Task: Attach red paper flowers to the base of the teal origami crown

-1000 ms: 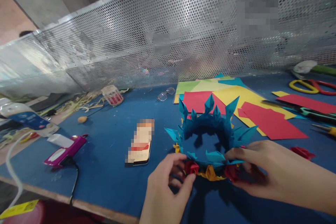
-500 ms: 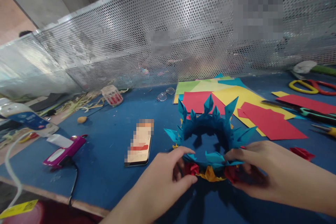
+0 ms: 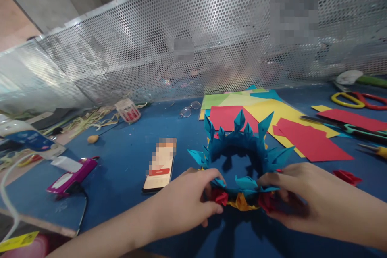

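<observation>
A blue folded-paper crown (image 3: 238, 149) with pointed tips stands on the blue table, red and yellow paper flowers around its outside. My left hand (image 3: 193, 197) grips its near left rim, thumb by a red paper flower (image 3: 220, 197). At the near right, my right hand (image 3: 302, 197) is closed on the rim, thumb and fingers around another red paper flower (image 3: 266, 200). Between the hands, a yellow paper flower (image 3: 241, 202) shows on the front. My fingertips are partly hidden behind the paper.
Coloured paper sheets (image 3: 311, 139) lie behind the crown. Scissors (image 3: 347, 100) are at the far right, near a loose red paper flower (image 3: 347, 177). A phone (image 3: 159, 179), glasses (image 3: 190, 109) and a purple power strip (image 3: 72, 176) lie leftward. A perforated metal screen (image 3: 145, 36) borders the back.
My left forearm has swung lower and further left, the wrist turning, while its fingers stay on the crown's near left rim. The crown and my right hand are almost unmoved.
</observation>
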